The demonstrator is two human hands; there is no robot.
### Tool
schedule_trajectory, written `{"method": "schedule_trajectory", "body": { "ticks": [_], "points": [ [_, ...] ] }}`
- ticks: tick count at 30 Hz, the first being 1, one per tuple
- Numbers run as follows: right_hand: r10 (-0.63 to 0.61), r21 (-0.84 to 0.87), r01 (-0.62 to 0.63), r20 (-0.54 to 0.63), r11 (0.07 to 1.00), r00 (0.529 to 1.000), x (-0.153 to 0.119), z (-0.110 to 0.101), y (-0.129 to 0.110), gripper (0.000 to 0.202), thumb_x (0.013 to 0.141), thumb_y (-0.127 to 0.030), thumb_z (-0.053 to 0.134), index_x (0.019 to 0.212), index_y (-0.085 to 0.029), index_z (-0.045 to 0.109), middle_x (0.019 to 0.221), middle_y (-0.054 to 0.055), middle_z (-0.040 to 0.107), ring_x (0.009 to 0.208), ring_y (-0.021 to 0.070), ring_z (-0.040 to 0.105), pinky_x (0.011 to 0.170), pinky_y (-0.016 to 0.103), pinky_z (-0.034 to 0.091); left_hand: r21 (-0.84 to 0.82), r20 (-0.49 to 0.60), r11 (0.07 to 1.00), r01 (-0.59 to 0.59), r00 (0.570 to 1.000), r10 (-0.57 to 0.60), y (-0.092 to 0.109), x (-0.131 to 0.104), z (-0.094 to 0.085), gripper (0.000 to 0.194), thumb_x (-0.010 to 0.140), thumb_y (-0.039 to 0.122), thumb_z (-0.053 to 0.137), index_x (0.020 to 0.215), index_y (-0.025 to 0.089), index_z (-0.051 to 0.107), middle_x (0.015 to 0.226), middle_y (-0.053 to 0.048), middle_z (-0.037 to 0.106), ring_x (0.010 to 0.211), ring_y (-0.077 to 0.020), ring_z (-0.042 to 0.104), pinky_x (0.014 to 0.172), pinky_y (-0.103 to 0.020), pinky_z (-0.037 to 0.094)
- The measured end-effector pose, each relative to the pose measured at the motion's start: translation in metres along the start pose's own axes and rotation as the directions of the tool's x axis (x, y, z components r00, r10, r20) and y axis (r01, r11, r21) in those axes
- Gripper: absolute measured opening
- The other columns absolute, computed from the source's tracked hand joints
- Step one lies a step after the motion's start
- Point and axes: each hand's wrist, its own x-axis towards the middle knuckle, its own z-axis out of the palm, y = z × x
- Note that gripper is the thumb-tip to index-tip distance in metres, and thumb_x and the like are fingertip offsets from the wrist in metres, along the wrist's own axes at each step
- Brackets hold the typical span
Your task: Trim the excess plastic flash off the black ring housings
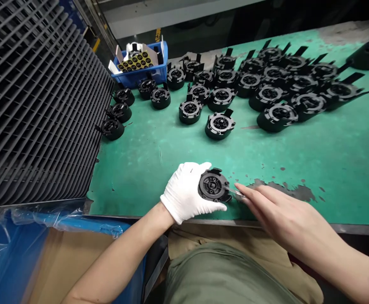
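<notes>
Left hand: the white-gloved left hand (189,190) is gripping a round black part (213,185) around its side, thumb and fingers spread along the rim.
Right hand: the bare right hand (271,207) is pinching a thin metal tool (233,191) between its fingertips, the tip reaching the right side of the held part.
Round black part: it is facing up, near the front edge of the green table (171,147).
Farther back: similar black parts (220,124) are standing in loose groups on the table.
Back left: a blue bin (140,74) is holding a yellow-and-black patterned piece (135,62).
</notes>
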Motion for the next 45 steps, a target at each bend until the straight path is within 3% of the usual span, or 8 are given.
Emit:
{"method": "schedule_trajectory", "body": {
  "ticks": [3, 8, 12, 18, 27, 32, 39, 45],
  "points": [
    [-0.028, -0.032, 0.029, 0.007, 0.999, 1.0, 0.008, -0.006, 0.001, 0.044, 0.121, -0.012, 0.063, 0.164, -0.016, 0.075, 0.102, 0.005, 0.078, 0.08, 0.0229, 0.074, 0.068, 0.037, 0.052, 0.004, 0.009, 1.0, 0.024, 1.0, -0.024, 0.001, 0.005, -0.002, 0.133, 0.062, 0.1, 0.118, 0.167, 0.027, 0.082, 0.142, -0.018, 0.087, 0.138, -0.0485, 0.085, 0.127, -0.068, 0.072],
    [-0.113, -0.051, 0.114, 0.024, 0.992, 0.993, 0.018, -0.015, -0.003, 0.051, 0.115, 0.005, 0.053, 0.16, -0.013, 0.07, 0.096, 0.001, 0.069, 0.08, 0.0213, 0.068, 0.07, 0.036, 0.048, -0.132, 0.039, 0.99, -0.039, 0.998, 0.045, 0.011, 0.015, -0.011, 0.089, 0.075, 0.082, 0.121, 0.136, 0.025, 0.09, 0.136, -0.014, 0.094, 0.13, -0.0437, 0.091, 0.122, -0.058, 0.073],
    [-0.117, -0.029, 0.117, 0.021, 0.993, 0.993, 0.021, -0.017, -0.003, 0.055, 0.109, 0.007, 0.053, 0.157, -0.015, 0.07, 0.095, 0.0, 0.069, 0.078, 0.0204, 0.067, 0.068, 0.036, 0.048, -0.225, 0.094, 0.974, -0.033, 0.994, 0.055, 0.018, 0.02, -0.018, 0.068, 0.086, 0.071, 0.117, 0.129, 0.025, 0.09, 0.133, -0.011, 0.097, 0.122, -0.0392, 0.095, 0.108, -0.049, 0.075],
    [-0.215, -0.051, 0.224, 0.148, 0.973, 0.965, 0.029, -0.026, 0.01, 0.061, 0.093, 0.005, 0.068, 0.15, -0.016, 0.075, 0.099, 0.005, 0.077, 0.083, 0.0255, 0.073, 0.075, 0.038, 0.058, -0.267, 0.102, 0.964, -0.016, 0.994, 0.045, 0.022, 0.022, -0.02, 0.054, 0.082, 0.051, 0.12, 0.119, 0.026, 0.09, 0.128, -0.008, 0.099, 0.116, -0.0379, 0.095, 0.102, -0.047, 0.073],
    [-0.182, -0.052, 0.196, 0.198, 0.979, 0.963, 0.029, -0.019, 0.023, 0.067, 0.091, -0.003, 0.072, 0.155, -0.021, 0.078, 0.1, 0.006, 0.078, 0.082, 0.0297, 0.069, 0.076, 0.044, 0.055, -0.286, 0.093, 0.958, -0.02, 0.995, 0.048, 0.021, 0.023, -0.02, 0.056, 0.083, 0.055, 0.119, 0.121, 0.027, 0.089, 0.127, -0.008, 0.098, 0.117, -0.0387, 0.096, 0.104, -0.048, 0.074],
    [-0.155, -0.118, 0.182, 0.208, 0.976, 0.966, 0.03, -0.015, 0.021, 0.054, 0.098, -0.006, 0.069, 0.149, -0.022, 0.076, 0.096, 0.006, 0.074, 0.08, 0.0288, 0.062, 0.073, 0.043, 0.049, -0.289, 0.095, 0.957, -0.016, 0.994, 0.045, 0.023, 0.023, -0.021, 0.055, 0.082, 0.052, 0.12, 0.12, 0.027, 0.088, 0.122, -0.007, 0.098, 0.115, -0.0377, 0.095, 0.102, -0.048, 0.073],
    [-0.143, -0.114, 0.157, 0.128, 0.981, 0.982, 0.025, -0.017, 0.017, 0.05, 0.103, 0.004, 0.06, 0.143, -0.021, 0.078, 0.095, 0.006, 0.074, 0.081, 0.0272, 0.067, 0.074, 0.041, 0.05, -0.285, 0.073, 0.959, -0.015, 0.997, 0.037, 0.02, 0.022, -0.018, 0.059, 0.081, 0.053, 0.121, 0.122, 0.026, 0.089, 0.126, -0.008, 0.099, 0.117, -0.0381, 0.096, 0.105, -0.049, 0.075],
    [0.081, 0.061, -0.084, 0.05, 0.995, 0.995, 0.008, -0.013, 0.011, 0.05, 0.125, -0.012, 0.052, 0.17, -0.026, 0.069, 0.116, 0.009, 0.088, 0.088, 0.0266, 0.085, 0.07, 0.037, 0.059, -0.228, 0.016, 0.973, -0.025, 0.999, 0.029, 0.004, 0.014, -0.002, 0.106, 0.072, 0.071, 0.124, 0.157, 0.02, 0.085, 0.156, -0.02, 0.094, 0.148, -0.0508, 0.091, 0.134, -0.064, 0.073]
  ]
}}
